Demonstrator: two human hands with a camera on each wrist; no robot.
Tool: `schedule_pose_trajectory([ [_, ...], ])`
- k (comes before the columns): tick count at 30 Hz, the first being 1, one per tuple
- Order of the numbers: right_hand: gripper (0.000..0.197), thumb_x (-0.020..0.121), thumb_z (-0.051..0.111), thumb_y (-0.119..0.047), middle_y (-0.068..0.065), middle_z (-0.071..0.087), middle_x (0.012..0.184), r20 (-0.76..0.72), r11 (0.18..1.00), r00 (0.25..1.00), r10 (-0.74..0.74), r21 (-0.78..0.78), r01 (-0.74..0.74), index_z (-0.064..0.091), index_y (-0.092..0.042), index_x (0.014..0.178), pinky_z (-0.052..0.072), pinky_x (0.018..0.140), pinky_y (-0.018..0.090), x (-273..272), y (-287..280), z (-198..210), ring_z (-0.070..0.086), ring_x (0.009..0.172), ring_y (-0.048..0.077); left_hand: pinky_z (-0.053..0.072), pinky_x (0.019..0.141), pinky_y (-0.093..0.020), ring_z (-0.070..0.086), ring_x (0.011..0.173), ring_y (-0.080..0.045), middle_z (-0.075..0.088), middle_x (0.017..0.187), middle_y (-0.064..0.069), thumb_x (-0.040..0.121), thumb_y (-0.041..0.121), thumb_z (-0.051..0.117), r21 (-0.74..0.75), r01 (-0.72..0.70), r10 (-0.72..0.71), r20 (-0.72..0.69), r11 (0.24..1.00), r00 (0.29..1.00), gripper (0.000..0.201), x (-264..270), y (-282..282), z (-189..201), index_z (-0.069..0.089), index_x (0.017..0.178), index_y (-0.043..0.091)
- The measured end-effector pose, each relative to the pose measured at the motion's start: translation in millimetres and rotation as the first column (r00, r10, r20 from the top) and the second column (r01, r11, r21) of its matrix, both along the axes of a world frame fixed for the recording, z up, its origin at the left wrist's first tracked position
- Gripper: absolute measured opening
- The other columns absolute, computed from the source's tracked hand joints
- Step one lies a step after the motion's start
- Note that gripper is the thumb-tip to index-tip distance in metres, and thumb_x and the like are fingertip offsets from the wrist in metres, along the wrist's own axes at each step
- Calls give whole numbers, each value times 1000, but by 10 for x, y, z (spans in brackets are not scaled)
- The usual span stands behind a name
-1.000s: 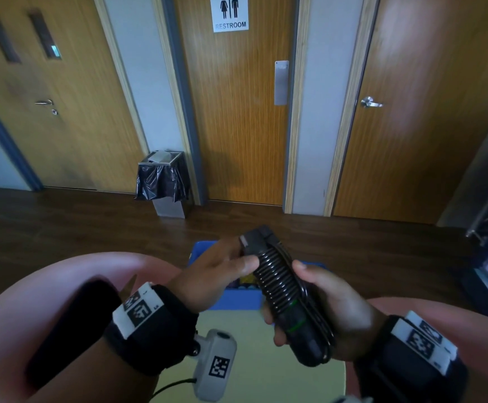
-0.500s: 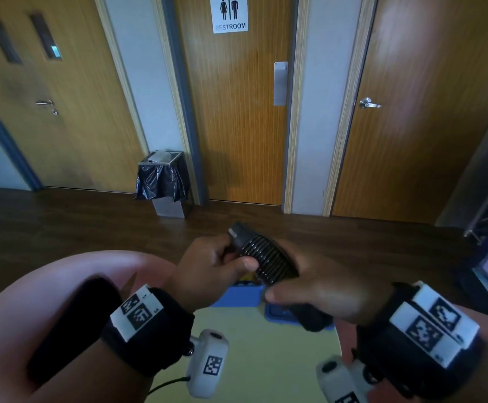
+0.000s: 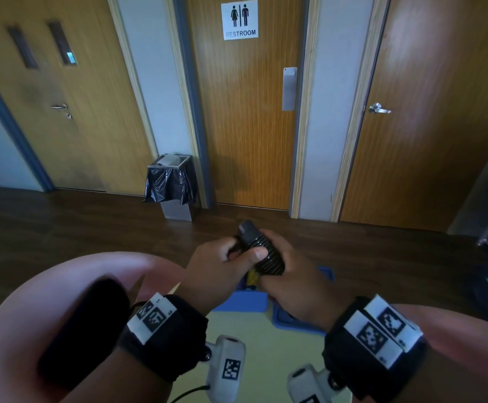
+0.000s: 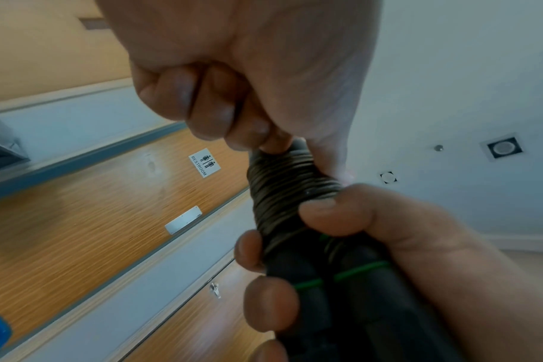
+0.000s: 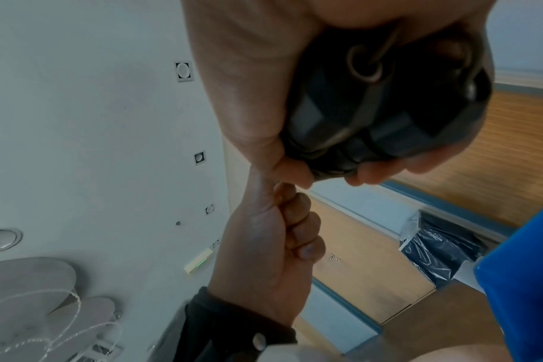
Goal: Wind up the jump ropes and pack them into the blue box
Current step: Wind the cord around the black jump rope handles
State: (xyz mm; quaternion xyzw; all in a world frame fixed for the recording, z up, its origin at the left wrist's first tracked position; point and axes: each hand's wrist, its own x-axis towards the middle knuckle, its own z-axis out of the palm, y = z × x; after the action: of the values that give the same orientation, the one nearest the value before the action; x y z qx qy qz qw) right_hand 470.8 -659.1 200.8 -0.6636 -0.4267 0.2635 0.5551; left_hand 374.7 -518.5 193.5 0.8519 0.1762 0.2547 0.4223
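Both hands hold one wound jump rope: two black handles with green rings, side by side, the rope coiled tightly round their upper half. My left hand pinches the top of the coil with thumb and curled fingers. My right hand wraps over the handles from above, back of the hand up. In the right wrist view the handle ends show end-on inside the right palm. The blue box stands just below the hands, mostly hidden by them.
The box sits at the far edge of a yellow tabletop. Pink rounded shapes flank it left and right. Beyond lie dark wood floor, a bin with a black bag and three wooden doors.
The right hand has rolled over from under the bundle to on top of it. Both hands have carried the bundle forward over the box, and its lower half is now covered.
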Motion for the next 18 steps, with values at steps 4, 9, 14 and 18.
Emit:
schedule_pose_trajectory([
  [4,75,82,60,3,4,63,82,9,1000,1000,-21,-12,21,45,-62,115,44,52,35,15,110,-109,55,60,17,39,54,-16,53,59,-3,59,64,-1,88,48,66,-85,-36,34,-24,996,999,37,59,25,-71,68,80,12],
  [9,67,85,56,4,7,61,80,-7,997,999,-32,-77,32,51,-60,105,41,50,35,52,235,-223,52,58,23,31,53,-23,39,48,-8,39,46,10,90,49,63,-191,-93,78,-82,977,994,45,135,59,-223,51,59,19],
  [14,60,88,57,-5,10,63,94,6,961,999,-34,-273,34,45,-40,134,43,53,35,143,357,-446,55,63,22,25,50,-25,30,46,-12,30,45,8,90,53,62,-190,-153,111,-213,970,971,54,225,103,-419,36,55,21],
  [18,59,88,60,-4,21,60,103,-148,955,989,-20,-296,-25,41,-31,136,47,58,37,138,329,-505,56,68,26,30,47,-18,35,45,-8,36,42,10,91,48,62,-230,-109,48,-254,967,966,48,226,77,-438,41,58,21],
])
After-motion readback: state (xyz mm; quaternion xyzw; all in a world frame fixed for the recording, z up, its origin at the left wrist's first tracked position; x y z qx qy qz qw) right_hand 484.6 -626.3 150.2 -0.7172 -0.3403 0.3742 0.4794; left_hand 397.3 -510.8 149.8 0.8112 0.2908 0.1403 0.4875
